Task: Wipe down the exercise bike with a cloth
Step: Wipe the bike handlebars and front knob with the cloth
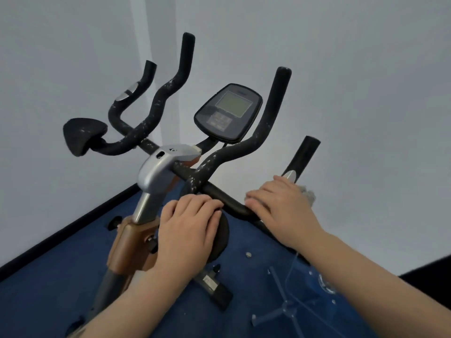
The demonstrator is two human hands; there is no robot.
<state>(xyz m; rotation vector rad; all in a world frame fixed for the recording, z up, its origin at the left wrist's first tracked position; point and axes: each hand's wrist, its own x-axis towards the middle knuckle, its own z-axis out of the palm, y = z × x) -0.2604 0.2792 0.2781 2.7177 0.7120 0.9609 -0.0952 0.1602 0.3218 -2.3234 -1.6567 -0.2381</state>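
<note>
A: Head view — floor and room?

B: Was blue carpet [48, 284] w/ a dark skirting strip [61, 230] along the base of pale grey walls [366, 93]. Met in a corner behind the bike. Small white specks [248, 254] scattered on the carpet at lower right, plus a clear plastic stand-like piece [288, 308], hard to make out.

A: And the exercise bike [156, 176]?

B: Stood centre frame, close to the corner. Black foam handlebars [219, 157] w/ white scuffs and flaking along the bends. Grey console [228, 111] up top, screen blank, tilted toward the camera. Silver clamp housing [158, 172] at the stem, copper-brown frame cover [129, 242] below. Black elbow pad [84, 135] out on the left side.

A: Left hand [188, 230]?

B: Laid palm-down over a round black pad [220, 237] just under the crossbar, fingers fairly straight and close together, pressing, not gripping.

A: Right hand [280, 208]?

B: Wrapped over the right bar near the silver pulse sensor [291, 175], fingers curled round bar and cloth together.

A: Cloth [306, 193]?

B: Pale grey, fuzzy, mostly hidden under the right hand; only a tuft poked out past the knuckles, against the bar.
</note>
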